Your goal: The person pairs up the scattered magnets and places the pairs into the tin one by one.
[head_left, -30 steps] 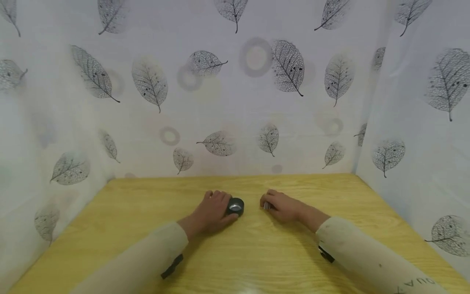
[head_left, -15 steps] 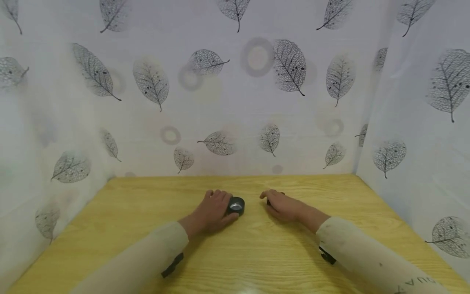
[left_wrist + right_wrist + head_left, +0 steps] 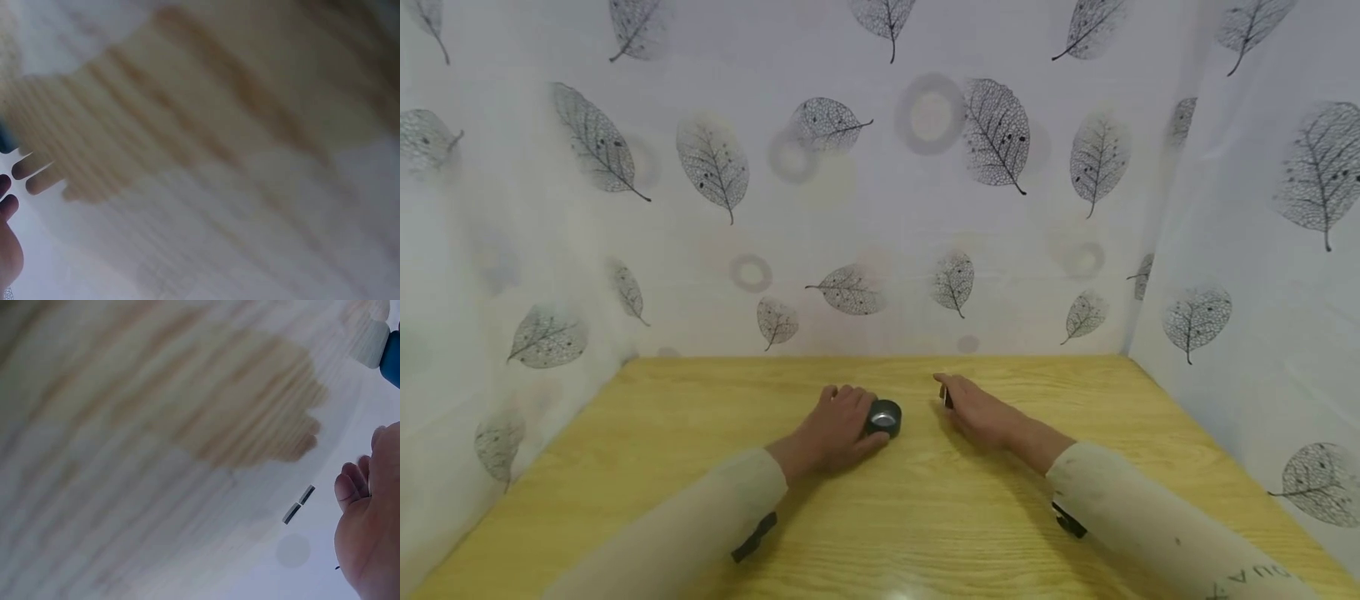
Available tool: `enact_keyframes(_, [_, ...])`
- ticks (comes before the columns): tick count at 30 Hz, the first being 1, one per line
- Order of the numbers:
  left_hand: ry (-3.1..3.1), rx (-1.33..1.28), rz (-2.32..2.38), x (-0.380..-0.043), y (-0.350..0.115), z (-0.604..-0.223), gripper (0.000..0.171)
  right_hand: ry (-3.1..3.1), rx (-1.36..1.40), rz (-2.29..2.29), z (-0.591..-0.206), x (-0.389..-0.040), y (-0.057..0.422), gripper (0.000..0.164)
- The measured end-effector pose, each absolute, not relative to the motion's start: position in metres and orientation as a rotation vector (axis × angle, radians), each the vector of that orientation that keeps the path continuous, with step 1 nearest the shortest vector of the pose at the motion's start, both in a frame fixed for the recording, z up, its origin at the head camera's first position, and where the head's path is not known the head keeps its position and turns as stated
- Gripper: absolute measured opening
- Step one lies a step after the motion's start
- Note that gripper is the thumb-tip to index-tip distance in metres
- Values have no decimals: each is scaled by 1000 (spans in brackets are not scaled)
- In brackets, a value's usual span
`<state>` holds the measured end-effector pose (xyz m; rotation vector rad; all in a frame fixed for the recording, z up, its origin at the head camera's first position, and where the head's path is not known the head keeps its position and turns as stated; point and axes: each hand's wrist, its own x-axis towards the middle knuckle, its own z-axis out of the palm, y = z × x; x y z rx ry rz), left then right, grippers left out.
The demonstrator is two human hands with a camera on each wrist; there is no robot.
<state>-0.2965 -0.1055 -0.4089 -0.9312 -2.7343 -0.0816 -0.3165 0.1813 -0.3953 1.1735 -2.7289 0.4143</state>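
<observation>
My left hand rests on the wooden table and grips a dark round thing with a silvery hollow, thumb along the near side, fingers along the far side. Only fingertips and a sliver of that thing show in the left wrist view. To its right, a gap away, my right hand holds a small dark thing with a pale edge, mostly covered by the fingers; its kind cannot be told. The right wrist view shows part of the palm and a blue cylinder at the edge.
The yellow wood-grain table reaches back to a white curtain with leaf prints, which also closes off both sides. Dark devices sit under both sleeves. Short dark bars appear in the right wrist view; what they are is unclear.
My right hand has turned and its fingers have lifted and straightened somewhat; the small thing shifts away from me with them. The left hand keeps its grip on the round thing.
</observation>
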Motion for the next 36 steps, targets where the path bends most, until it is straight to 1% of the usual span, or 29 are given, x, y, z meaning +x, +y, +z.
enact_keyframes(8, [-2740,-936,-104,-297,-105,-407,66,-2585,1225,235,-397,-318,182,55])
enact_keyframes(13, [-2725,-946,-112,-297,-105,-407,64,-2586,1178,188,-397,-318,183,54])
enact_keyframes(22, [-2711,-944,-127,-296,-106,-407,64,-2574,1180,279,-396,-318,179,41])
enact_keyframes(30, [-2770,-943,-119,-296,-106,-410,68,-2656,1171,332,-401,-319,180,40])
enact_keyframes(36, [-2734,-947,-102,-297,-105,-409,65,-2621,1166,299,-400,-321,180,43])
